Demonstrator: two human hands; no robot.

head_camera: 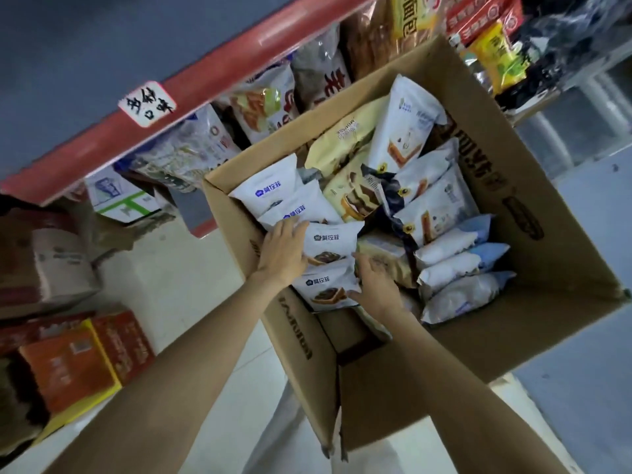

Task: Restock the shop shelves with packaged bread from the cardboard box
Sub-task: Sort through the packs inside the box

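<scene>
An open cardboard box (533,254) stands on the floor, full of packaged bread. A row of white packets with blue logos (330,239) runs along its left side. My left hand (284,249) lies with its fingers spread on the left of these packets. My right hand (374,282) reaches in from the right, fingers curved against the near white packet (325,285). Cream and white packets with cake pictures (403,131) fill the far part. Pale blue and white packets (455,265) lie on the right.
A red-edged shelf (191,97) with a handwritten label crosses the upper left, bread bags (260,100) stacked under it. Orange and red cartons (85,357) stand on the lower shelf at left. More packaged goods (492,39) sit beyond the box. Pale floor lies around.
</scene>
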